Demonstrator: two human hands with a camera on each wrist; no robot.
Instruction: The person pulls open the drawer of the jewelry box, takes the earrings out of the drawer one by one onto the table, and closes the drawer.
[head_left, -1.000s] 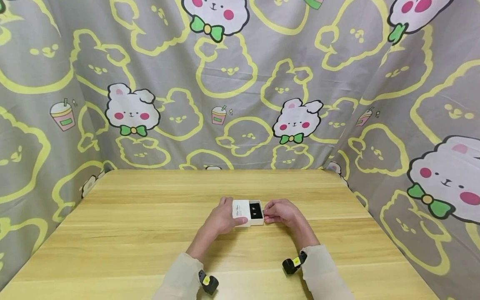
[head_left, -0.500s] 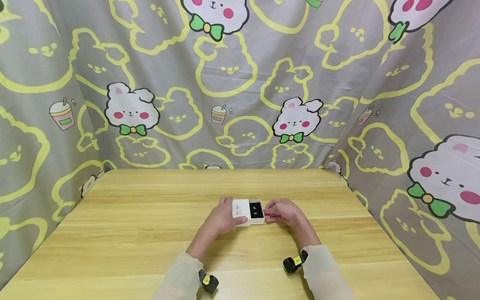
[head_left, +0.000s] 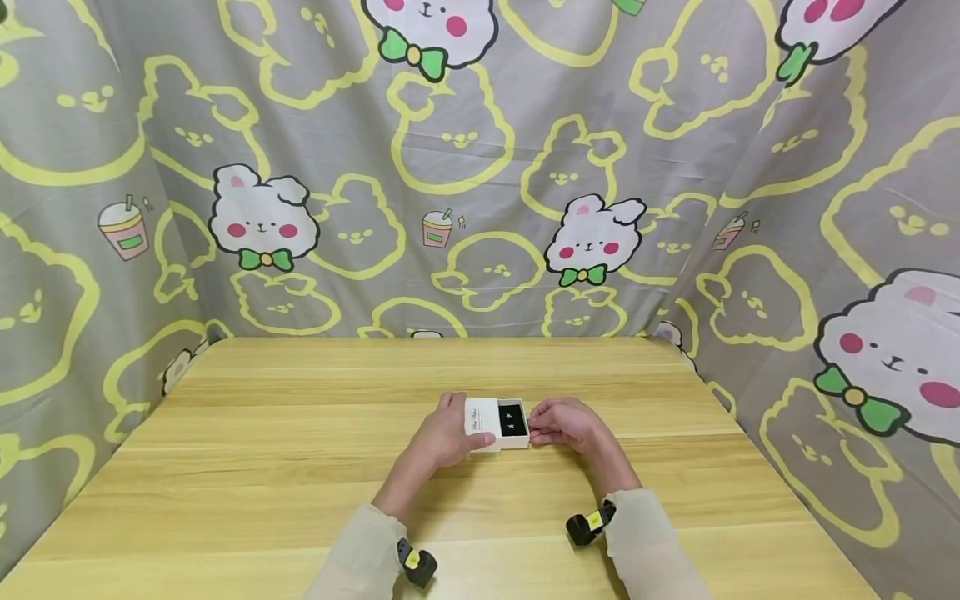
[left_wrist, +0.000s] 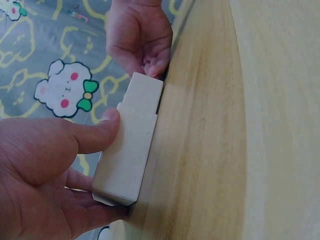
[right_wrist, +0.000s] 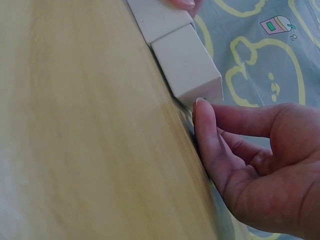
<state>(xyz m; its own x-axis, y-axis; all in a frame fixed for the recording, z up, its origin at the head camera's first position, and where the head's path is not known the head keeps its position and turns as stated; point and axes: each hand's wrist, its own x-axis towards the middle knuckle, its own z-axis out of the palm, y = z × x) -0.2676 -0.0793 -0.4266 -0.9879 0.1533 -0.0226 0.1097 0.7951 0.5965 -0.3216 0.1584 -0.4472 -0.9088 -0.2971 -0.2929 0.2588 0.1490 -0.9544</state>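
Observation:
A small white jewelry box [head_left: 482, 417] with dark lettering lies on the table, its drawer [head_left: 514, 444] partly out on the right side. Inside the drawer a black pad [head_left: 513, 428] carries a pair of small silvery star-like earrings [head_left: 509, 415]. My left hand [head_left: 441, 433] grips the box's outer sleeve, thumb along the near side and fingers round the far side. At the drawer's outer end, my right hand [head_left: 566, 422] pinches with thumb and forefinger. In the right wrist view the thumb tip [right_wrist: 201, 107] sits right at the end face [right_wrist: 202, 92]; what lies between the fingertips is mostly hidden.
The box rests on a light wooden table [head_left: 315, 492]. A grey curtain [head_left: 480, 167] with cartoon animals stands behind the table and along both sides. Each wrist wears a small black camera, such as the left one [head_left: 417, 567].
The drawer has slid very slightly to the right out of the sleeve, together with my right hand. My left hand stays in place on the sleeve.

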